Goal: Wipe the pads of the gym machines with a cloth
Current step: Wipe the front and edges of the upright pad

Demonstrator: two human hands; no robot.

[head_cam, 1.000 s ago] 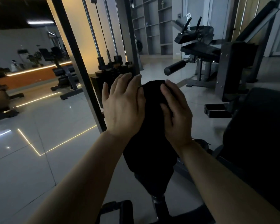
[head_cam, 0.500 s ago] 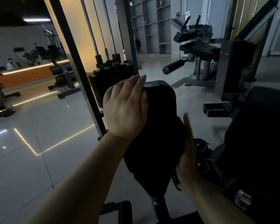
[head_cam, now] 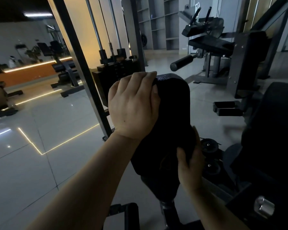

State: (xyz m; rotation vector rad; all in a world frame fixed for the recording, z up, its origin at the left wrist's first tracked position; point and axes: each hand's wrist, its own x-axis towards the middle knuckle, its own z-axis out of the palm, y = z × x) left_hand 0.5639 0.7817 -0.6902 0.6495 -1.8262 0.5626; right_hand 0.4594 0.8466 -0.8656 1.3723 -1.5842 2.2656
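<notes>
So the left hand (head_cam: pixel 133 105) is clamped over the top left edge of the pad (head_cam: pixel 171 105), fingers curled round the rim. My guess is that's there to steady it, since the pad sits on a post and would likely swing under a wipe. The right hand (head_cam: pixel 189 161) is low on the pad's right side with the cloth (head_cam: pixel 181 141) under it. Its thumb presses against dark fabric on the near face, and the rest of the fingers wrap behind where I can't see them, so it looks like a pinch on the cloth against the pad's edge.

Honestly the cloth is black on a black pad in dim light, so where it ends is hard to tell. It seems to be bunched right at the right thumb, and well below the left fingers (head_cam: pixel 154 80), which touch bare textured pad.
</notes>
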